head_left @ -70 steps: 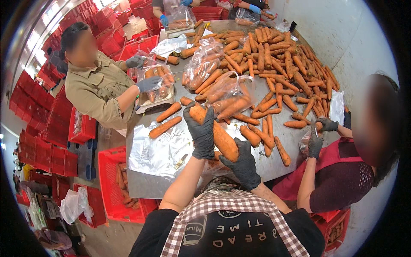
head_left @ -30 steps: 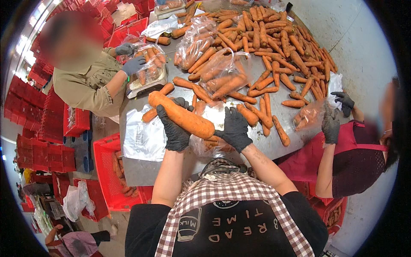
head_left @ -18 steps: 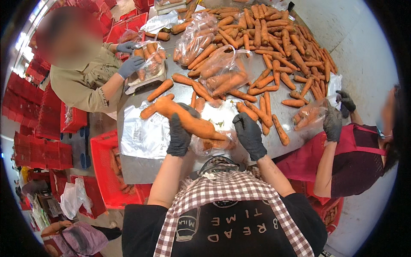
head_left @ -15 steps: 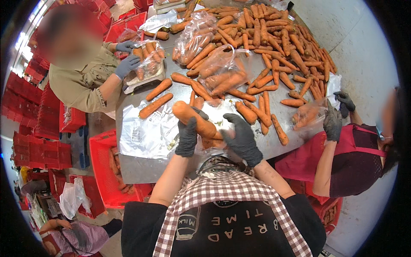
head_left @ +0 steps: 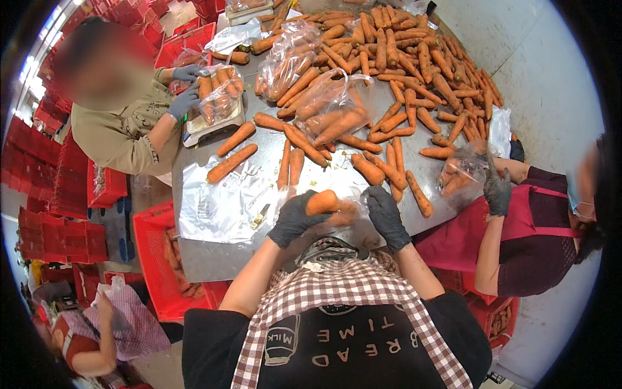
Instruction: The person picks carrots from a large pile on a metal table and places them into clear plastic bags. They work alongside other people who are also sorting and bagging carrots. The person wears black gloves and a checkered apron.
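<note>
Both my hands wear dark grey gloves and are close to my body at the table's near edge. My left hand (head_left: 297, 219) is closed around a thick carrot (head_left: 322, 202), whose blunt end points right. Beside it, a clear plastic bag (head_left: 355, 196) with blurred orange inside lies between my hands. The fingers of my right hand (head_left: 386, 218) are curled at the bag's right side and seem to grip its edge. Just beyond my hands, loose carrots (head_left: 372, 170) and white printed bags (head_left: 217, 211) lie on the metal table (head_left: 259, 133).
A large carrot heap (head_left: 421, 58) covers the far right. Filled bags (head_left: 337, 113) lie mid-table. At left, a gloved co-worker has bagged carrots on a scale (head_left: 210, 126); at right, another handles a bag (head_left: 461, 172). A red crate (head_left: 152, 259) stands by the left edge.
My left hand has lowered the carrot toward the bag and me. My right hand, earlier spread, has curled at the bag's side. The right co-worker's hands have shifted around their bag.
</note>
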Tool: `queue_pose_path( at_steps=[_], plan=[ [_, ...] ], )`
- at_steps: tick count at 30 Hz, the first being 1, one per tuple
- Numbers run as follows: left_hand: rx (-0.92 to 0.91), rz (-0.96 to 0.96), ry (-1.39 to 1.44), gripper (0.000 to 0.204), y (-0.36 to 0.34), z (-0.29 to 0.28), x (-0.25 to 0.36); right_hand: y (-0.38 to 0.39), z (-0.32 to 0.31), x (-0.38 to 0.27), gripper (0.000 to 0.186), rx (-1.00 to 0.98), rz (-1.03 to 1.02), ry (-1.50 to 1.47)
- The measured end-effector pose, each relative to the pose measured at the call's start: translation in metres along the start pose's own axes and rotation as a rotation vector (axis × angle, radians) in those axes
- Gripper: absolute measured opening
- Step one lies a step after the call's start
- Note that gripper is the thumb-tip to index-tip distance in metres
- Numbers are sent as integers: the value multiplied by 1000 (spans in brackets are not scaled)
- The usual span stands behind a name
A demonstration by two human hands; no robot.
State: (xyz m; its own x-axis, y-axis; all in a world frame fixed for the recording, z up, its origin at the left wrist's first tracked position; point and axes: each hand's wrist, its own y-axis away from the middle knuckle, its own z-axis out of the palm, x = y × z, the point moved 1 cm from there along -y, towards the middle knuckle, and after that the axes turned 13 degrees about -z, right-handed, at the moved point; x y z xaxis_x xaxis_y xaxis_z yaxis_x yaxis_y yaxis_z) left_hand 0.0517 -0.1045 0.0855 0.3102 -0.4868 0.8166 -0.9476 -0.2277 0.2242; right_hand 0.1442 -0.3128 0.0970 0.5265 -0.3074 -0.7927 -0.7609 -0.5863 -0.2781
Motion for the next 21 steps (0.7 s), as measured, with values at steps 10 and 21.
queue_pose_path(
  at_steps=[10,21],
  plan=[
    [-379,180,-326,54,-14,26,-2,27,-5,28,16,171,93,-255],
    [266,96,1067,46,-10,-85,-8,24,-24,8,15,47,115,-281]
  ],
)
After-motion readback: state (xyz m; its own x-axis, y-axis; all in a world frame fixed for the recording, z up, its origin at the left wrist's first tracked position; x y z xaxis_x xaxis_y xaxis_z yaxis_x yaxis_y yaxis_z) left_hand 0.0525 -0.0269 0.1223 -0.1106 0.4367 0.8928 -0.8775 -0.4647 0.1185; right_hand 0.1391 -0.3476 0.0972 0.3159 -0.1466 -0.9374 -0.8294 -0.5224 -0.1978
